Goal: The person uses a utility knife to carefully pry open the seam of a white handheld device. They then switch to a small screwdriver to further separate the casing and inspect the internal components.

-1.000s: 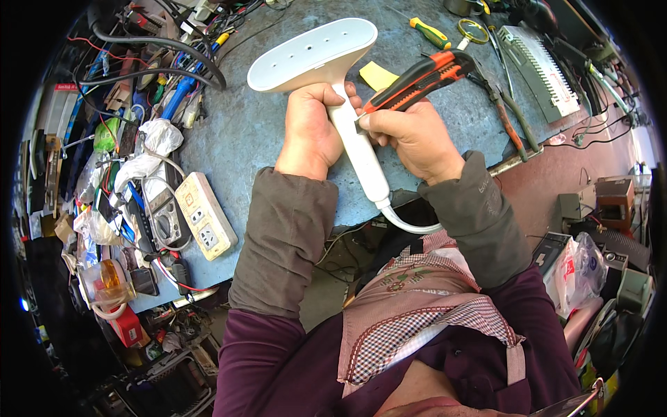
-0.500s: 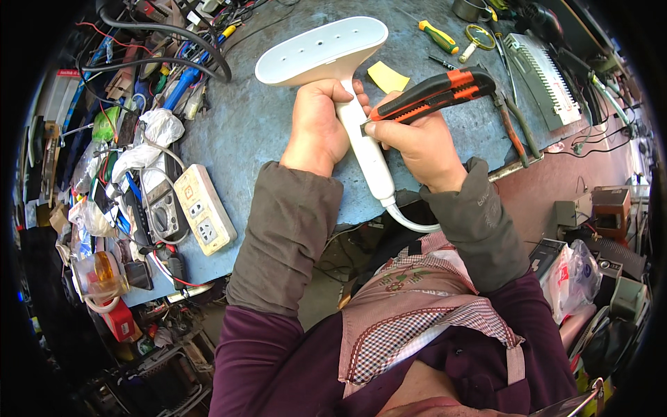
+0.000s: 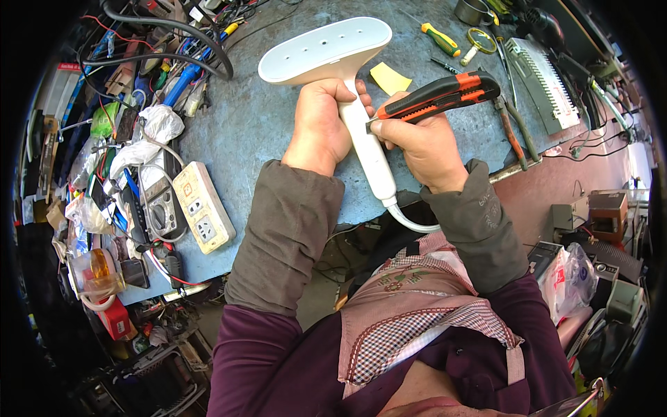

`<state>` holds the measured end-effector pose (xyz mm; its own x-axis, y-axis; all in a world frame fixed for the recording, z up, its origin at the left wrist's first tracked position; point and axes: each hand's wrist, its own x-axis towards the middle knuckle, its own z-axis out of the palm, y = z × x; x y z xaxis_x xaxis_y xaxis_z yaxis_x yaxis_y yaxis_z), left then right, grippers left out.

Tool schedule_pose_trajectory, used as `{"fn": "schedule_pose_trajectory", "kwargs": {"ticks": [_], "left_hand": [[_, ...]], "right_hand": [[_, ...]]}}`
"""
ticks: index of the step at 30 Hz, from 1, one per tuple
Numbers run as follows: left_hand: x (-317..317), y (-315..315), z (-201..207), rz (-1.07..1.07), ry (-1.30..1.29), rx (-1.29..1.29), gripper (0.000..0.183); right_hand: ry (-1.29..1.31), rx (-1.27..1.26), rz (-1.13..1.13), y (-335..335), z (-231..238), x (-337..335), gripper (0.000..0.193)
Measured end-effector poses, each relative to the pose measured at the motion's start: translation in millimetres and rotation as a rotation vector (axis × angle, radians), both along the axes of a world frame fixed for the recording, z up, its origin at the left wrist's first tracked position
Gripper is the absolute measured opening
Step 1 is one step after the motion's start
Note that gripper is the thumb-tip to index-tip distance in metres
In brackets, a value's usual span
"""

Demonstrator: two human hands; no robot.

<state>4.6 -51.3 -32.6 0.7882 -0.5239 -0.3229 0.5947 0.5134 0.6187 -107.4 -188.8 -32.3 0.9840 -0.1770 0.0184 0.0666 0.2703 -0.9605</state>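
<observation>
A white handheld garment steamer (image 3: 375,167) is held over the bench, its wide oval head tilted up at the far end and a pale hose leaving the handle's lower end. My left hand (image 3: 321,125) is wrapped round the upper handle, just below the head. In my right hand (image 3: 422,147) is a black and red utility knife (image 3: 441,96), its body pointing to the right. The knife's tip end meets the side of the handle; thumb and fingers hide most of the blade. Beyond my hands lies a yellow paper note (image 3: 390,78).
On the blue bench (image 3: 243,132), a screwdriver (image 3: 440,40), a magnifying glass (image 3: 479,44) and pliers (image 3: 512,132) lie at the far right. To the left are a power strip (image 3: 203,208), a multimeter (image 3: 165,212) and heaped cables and tools. Boxes and bags stand on the floor at right.
Both hands keep their grips. The steamer and knife sit very slightly further right in the picture, and the knife's tip end stays at the handle's side.
</observation>
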Motion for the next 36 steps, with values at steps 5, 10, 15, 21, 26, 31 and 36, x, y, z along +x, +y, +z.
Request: {"fn": "schedule_pose_trajectory", "kwargs": {"ticks": [5,10,15,21,26,31,36], "left_hand": [[0.0,-0.1,-1.2,0.002,0.017,-0.009,0.033],[-1.4,-0.8,1.8,0.011,0.015,0.001,0.033],[1.0,1.0,-2.3,-0.024,0.023,-0.029,0.034],[-0.7,-0.8,1.1,0.009,0.017,0.0,0.032],[-0.6,-0.9,0.7,0.025,0.013,-0.016,0.029],[-0.4,-0.1,1.9,0.008,0.024,0.005,0.033],[-1.3,-1.3,2.8,0.022,0.025,0.009,0.028]], "right_hand": [[0.009,0.019,0.016,-0.4,1.5,0.4,0.006],[0.027,0.063,0.046,-1.9,1.3,2.0,0.007],[0.03,0.044,0.043,-1.7,0.1,1.4,0.006],[0.017,0.048,0.028,-0.2,-0.2,1.3,0.005],[0.034,0.079,0.045,0.3,0.4,1.1,0.005],[0.033,0.105,0.121,-5.4,-1.8,4.6,0.011],[0.056,0.11,0.143,-6.0,1.7,5.1,0.014]]}}
